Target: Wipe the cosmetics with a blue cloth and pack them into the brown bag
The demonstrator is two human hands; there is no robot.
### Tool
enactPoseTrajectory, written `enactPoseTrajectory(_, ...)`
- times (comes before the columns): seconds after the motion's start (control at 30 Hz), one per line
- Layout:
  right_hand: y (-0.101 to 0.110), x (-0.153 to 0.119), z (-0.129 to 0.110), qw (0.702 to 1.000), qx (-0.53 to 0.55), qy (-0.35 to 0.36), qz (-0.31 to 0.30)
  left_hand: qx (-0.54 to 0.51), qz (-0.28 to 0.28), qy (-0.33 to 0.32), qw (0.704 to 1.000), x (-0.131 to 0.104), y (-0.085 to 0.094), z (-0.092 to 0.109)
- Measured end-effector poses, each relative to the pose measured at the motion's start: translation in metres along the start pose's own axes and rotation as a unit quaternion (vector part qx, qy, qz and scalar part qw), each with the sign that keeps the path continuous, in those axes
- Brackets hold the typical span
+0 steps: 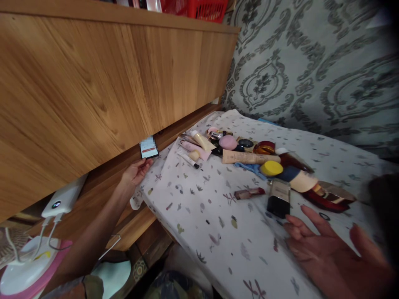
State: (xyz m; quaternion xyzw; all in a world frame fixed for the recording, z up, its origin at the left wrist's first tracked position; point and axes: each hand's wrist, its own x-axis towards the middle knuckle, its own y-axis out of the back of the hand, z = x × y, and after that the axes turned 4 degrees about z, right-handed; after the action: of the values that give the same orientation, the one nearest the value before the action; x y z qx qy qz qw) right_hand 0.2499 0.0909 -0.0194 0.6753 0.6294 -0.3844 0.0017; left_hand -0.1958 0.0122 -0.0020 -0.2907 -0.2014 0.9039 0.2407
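Phone [149, 149] with a lit screen sits just past the fingertips of the left hand [136, 171], by the big wooden board [102, 83]. The left hand is open, with its fingers a bit bent, and the fingertips are at the phone's near edge; I can't tell if they really touch it. The right hand [330, 251] is open too, palm up and holding nothing. Just past its fingers lies a bottle with a black cap [278, 198], and left of that is a little pinkish tube [249, 193]. Farther from the right hand are a yellow sponge [271, 168], a long tan tube [251, 158] and a pink sponge [228, 142], all in a messy pile on the white sheet with little pictures [199, 207]. Left of the left arm is a white box with two cords [66, 200]
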Motion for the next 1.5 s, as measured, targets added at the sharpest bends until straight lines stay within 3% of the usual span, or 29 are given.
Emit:
enactPoseTrajectory(0.13,-0.011,-0.007,-0.002,0.994,0.035,-0.047,0.088,-0.028,0.0,-0.039,0.999,-0.004,-0.004,-0.009)
enactPoseTrajectory(0.37,-0.027,-0.018,-0.007,0.992,0.044,-0.057,0.106,-0.045,-0.012,-0.095,0.994,-0.001,-0.009,-0.018)
enactPoseTrajectory(0.53,-0.028,-0.021,-0.009,0.992,0.045,-0.06,0.1,0.0,-0.019,-0.108,0.994,0.0,-0.007,-0.028)
enactPoseTrajectory(0.67,-0.03,-0.022,-0.009,0.995,0.038,-0.048,0.083,0.09,-0.082,-0.12,0.985,-0.01,-0.01,-0.042)
enactPoseTrajectory(0.73,-0.034,-0.025,-0.01,0.995,0.044,-0.049,0.08,0.192,-0.134,-0.176,0.956,-0.016,-0.017,-0.047)
enactPoseTrajectory(0.77,-0.035,-0.027,-0.01,0.994,0.049,-0.049,0.081,0.261,-0.161,-0.227,0.924,-0.019,-0.022,-0.049)
enactPoseTrajectory(0.87,-0.04,-0.033,-0.012,0.993,0.056,-0.049,0.086,0.448,-0.221,-0.387,0.775,-0.022,-0.037,-0.052)
enactPoseTrajectory(0.93,-0.042,-0.035,-0.014,0.993,0.059,-0.051,0.089,0.495,-0.218,-0.418,0.73,-0.018,-0.042,-0.052)
enactPoseTrajectory(1.07,-0.042,-0.037,-0.016,0.993,0.068,-0.05,0.079,0.554,-0.178,-0.374,0.722,-0.002,-0.029,-0.047)
enactPoseTrajectory(1.23,-0.037,-0.035,-0.014,0.994,0.076,-0.051,0.051,0.578,-0.172,-0.359,0.713,0.011,-0.005,-0.035)
enactPoseTrajectory(1.4,-0.027,-0.03,-0.012,0.997,0.062,-0.035,-0.007,0.617,-0.144,-0.379,0.674,0.01,-0.005,-0.033)
enactPoseTrajectory(1.5,-0.026,-0.031,-0.012,0.998,0.057,-0.025,-0.018,0.607,-0.132,-0.373,0.689,0.004,-0.008,-0.034)
